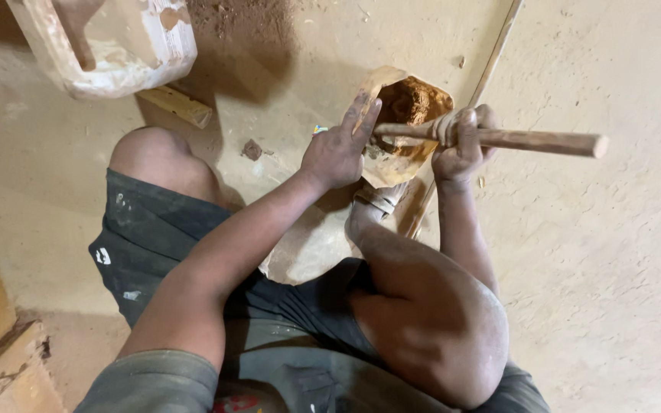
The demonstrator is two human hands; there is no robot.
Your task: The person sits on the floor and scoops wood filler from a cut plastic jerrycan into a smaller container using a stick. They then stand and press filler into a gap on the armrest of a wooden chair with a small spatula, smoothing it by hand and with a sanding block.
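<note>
Wooden stick (529,141) in right hand (460,145)

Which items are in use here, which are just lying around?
In use: left hand steadying the clay-filled mould; right hand gripping the wooden stick, its end inside the mould.

Lying about: white plastic container, small wood block, clay lump, long wooden strip.

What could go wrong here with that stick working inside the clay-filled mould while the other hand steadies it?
The left hand lies flat on the mould's rim, right beside the wooden stick that the right hand grips; a slip might strike those fingers. The mould seems propped only against the foot, so it may tip, spilling clay.
</note>
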